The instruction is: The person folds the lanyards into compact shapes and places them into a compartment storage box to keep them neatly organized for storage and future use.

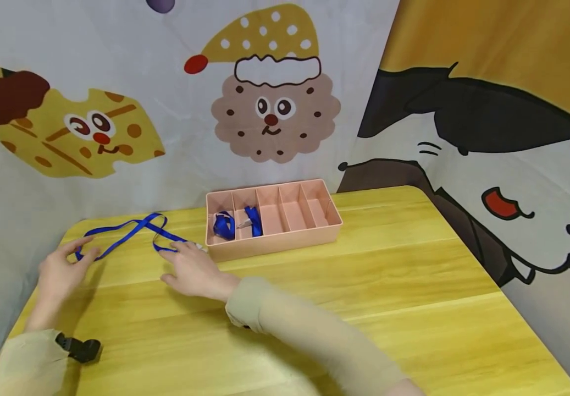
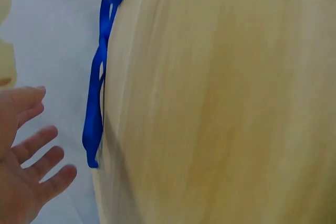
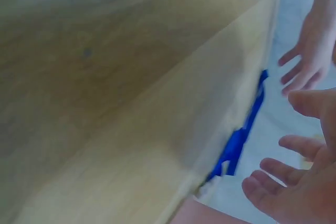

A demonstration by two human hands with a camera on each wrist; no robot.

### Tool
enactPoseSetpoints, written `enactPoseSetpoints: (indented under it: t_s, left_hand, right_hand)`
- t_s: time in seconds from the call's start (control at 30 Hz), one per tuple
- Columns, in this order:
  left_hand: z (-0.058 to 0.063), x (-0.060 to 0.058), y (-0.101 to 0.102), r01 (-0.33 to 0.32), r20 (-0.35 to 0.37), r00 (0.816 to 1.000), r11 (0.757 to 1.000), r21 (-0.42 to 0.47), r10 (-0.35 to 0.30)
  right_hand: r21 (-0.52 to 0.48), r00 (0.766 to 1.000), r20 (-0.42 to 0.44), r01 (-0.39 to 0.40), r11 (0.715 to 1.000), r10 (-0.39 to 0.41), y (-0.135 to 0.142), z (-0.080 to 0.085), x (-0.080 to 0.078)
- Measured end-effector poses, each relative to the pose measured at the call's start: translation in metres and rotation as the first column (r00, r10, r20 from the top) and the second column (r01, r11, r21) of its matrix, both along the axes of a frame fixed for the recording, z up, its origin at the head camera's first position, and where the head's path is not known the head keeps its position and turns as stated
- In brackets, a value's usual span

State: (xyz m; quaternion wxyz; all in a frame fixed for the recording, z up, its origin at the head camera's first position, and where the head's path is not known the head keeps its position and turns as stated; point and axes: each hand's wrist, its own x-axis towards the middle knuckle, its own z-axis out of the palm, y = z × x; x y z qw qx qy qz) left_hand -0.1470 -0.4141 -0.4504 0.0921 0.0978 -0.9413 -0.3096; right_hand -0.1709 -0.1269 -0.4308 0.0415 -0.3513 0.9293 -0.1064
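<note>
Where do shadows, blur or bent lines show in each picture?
Head view: shadow on the table below the right sleeve; left wrist view: the table's edge bows, its grain blurred; right wrist view: hazy, a broad shadow on the table, the ribbon soft-edged.

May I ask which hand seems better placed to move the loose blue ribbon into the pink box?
Probably the right hand: it is at the end of the blue ribbon nearest the pink box; the left hand is farther off.
</note>
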Motion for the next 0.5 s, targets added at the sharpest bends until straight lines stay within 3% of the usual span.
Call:
enactPoseSetpoints:
  t_s: [0.2, 0.37, 0.5]
  left_hand:
    - [-0.003, -0.006, -0.015, -0.102, 0.096, 0.99, 0.995, 0.024, 0.099]
    - [-0.008, -0.01, -0.022, -0.119, 0.144, 0.984, 0.991, 0.064, 0.109]
    - [-0.016, -0.011, -0.025, -0.098, 0.138, 0.986, 0.995, -0.013, 0.099]
  right_hand:
    - [0.048, 0.997, 0.018, 0.075, 0.996, -0.076, -0.012, -0.011, -0.007]
    - [0.082, 0.994, 0.012, 0.104, 0.991, -0.105, -0.017, -0.013, -0.01]
    - [0.117, 0.994, 0.013, 0.102, 0.988, -0.104, -0.018, -0.016, -0.009]
